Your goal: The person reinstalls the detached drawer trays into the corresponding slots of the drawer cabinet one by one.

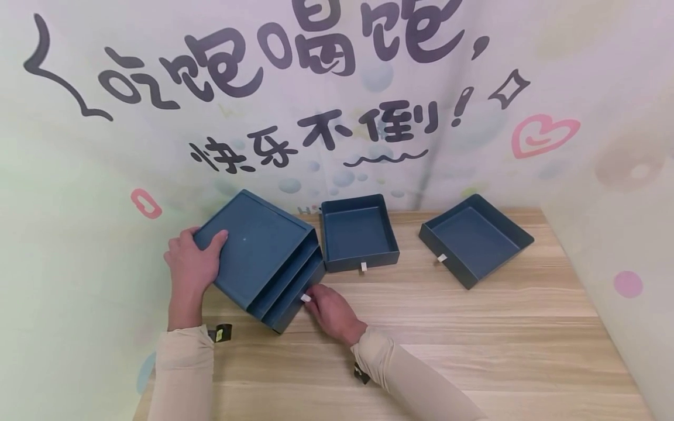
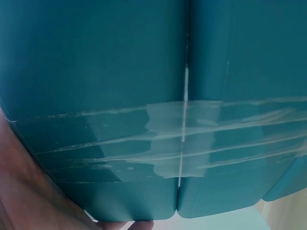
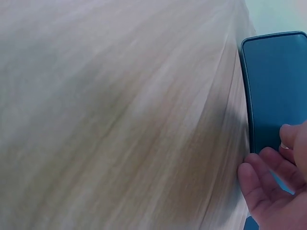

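Note:
A blue drawer unit (image 1: 253,245) stands at an angle on the table, with two open slots above a bottom drawer (image 1: 295,298). My left hand (image 1: 196,257) grips the unit's left corner, thumb on top and fingers down the side. The left wrist view shows the unit's side (image 2: 86,57) with clear tape (image 2: 177,139) across a seam. My right hand (image 1: 334,313) pinches the small white pull tab (image 1: 305,298) on the bottom drawer's front. In the right wrist view, the thumb and fingers meet at that tab, against the drawer front (image 3: 278,86).
Behind and right of the unit lies one loose blue drawer (image 1: 360,234), very close to it. Another loose drawer (image 1: 476,237) rests turned at the right. A wood-grain table (image 1: 474,351) bears them all, with a printed cloth wall (image 1: 337,140) behind.

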Available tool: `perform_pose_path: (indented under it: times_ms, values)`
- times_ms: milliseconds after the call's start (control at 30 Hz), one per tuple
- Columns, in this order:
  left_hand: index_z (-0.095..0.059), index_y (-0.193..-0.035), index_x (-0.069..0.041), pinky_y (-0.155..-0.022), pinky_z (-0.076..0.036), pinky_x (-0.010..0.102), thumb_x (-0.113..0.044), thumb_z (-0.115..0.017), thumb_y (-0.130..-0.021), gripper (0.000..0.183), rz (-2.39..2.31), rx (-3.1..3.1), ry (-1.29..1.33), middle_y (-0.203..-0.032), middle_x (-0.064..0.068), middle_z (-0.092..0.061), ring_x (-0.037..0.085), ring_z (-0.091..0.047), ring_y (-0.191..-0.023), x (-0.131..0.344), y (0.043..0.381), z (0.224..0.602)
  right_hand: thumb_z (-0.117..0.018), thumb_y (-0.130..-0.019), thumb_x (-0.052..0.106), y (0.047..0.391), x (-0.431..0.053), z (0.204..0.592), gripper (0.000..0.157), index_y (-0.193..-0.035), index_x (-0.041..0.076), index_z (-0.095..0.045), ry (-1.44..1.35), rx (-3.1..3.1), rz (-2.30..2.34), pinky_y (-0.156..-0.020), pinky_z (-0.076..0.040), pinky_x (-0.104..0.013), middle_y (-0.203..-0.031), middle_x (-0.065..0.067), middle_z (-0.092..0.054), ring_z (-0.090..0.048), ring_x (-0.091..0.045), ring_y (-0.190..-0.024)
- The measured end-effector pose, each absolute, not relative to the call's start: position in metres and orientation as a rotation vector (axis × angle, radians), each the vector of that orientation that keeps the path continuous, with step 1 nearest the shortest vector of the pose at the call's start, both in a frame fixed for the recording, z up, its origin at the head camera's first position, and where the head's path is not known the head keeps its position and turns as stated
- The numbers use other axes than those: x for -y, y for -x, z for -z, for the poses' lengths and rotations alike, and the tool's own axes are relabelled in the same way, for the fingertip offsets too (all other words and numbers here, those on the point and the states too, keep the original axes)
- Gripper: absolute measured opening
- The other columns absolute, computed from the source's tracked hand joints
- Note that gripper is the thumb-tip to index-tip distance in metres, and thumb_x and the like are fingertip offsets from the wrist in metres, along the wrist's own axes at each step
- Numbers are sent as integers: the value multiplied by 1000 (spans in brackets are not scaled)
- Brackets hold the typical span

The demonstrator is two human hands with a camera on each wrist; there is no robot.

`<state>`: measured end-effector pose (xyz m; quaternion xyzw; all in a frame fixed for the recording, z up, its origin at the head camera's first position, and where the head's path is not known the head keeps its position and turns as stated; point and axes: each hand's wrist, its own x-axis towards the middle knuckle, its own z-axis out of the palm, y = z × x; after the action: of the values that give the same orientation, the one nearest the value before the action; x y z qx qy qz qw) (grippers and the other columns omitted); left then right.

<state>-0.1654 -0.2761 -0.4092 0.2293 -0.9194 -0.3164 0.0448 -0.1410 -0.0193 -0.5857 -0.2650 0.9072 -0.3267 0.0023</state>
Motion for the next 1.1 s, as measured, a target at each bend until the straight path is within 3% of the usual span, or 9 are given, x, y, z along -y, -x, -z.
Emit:
perform_pose_path:
  times_ms: [433, 633, 900, 1100]
  values:
    - [-26, -158, -1, -104, -37, 62, -63, -47, -99, 88, 976, 2802, -698, -149, 33, -32, 47, -26, -134, 275, 165, 407, -60, -103, 24, 153, 0, 583, 22, -116, 8, -67, 669, -2844, 1140, -88, -57, -35, -108, -5, -71, -68, -17, -98]
    - [-25, -159, -1, -105, -37, 62, -63, -47, -99, 88, 980, 2797, -696, -151, 33, -31, 47, -25, -135, 276, 165, 408, -60, -102, 25, 160, -13, 589, 17, -106, 11, -68, 532, -2951, 1198, -77, -56, -30, -95, -3, -71, -66, -13, -84]
    - [-26, -159, -2, -104, -37, 62, -63, -47, -99, 88, 989, 2792, -694, -150, 32, -32, 47, -25, -135, 276, 166, 409, -64, -101, 23, 168, -40, 594, 14, -100, 9, -65, 227, -3024, 1323, -61, -46, -23, -81, -2, -65, -55, -10, -68]
    - [-26, -158, -2, -104, -37, 62, -63, -47, -99, 88, 979, 2796, -699, -150, 33, -32, 47, -26, -135, 276, 165, 409, -66, -100, 23, 171, -56, 595, 16, -97, 8, -61, 95, -3039, 1336, -61, -46, -26, -79, -5, -63, -55, -13, -67]
